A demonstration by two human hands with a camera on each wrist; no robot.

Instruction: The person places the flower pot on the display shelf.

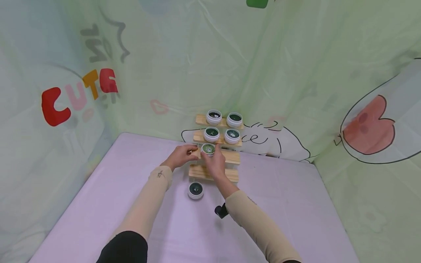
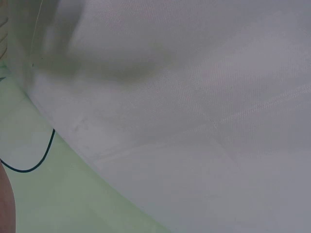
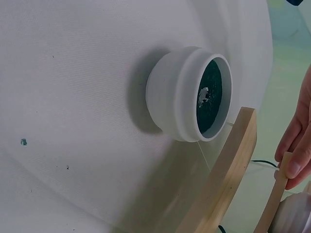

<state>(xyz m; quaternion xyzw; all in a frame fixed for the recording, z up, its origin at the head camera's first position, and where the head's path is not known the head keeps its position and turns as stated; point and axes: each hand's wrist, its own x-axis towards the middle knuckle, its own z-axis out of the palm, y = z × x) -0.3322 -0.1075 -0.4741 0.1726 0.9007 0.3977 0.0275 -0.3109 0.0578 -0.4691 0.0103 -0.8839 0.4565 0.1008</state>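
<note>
A tiered wooden rack [image 1: 231, 157] stands near the back edge of the table. My left hand [image 1: 180, 156] pinches the left end of its second shelf from the front; thumb and fingers on that board show in the right wrist view. With my right hand [image 1: 215, 163] I hold a white jar with green contents [image 1: 208, 149] at the left part of the same shelf. Whether its base touches the wood is hidden. Another white jar with dark green contents [image 3: 175, 94] stands upright on the table before the rack. The left wrist view shows mostly cloth.
Two jars stand on each of the upper shelves, including a dark green one [image 1: 234, 119]. The lowest shelf [image 1: 198, 172] carries no jar in sight. A small black object [image 1: 221, 211] appears beside the right sleeve. Printed cloth [image 1: 148, 65] rises behind the lilac-covered table [image 1: 273, 204].
</note>
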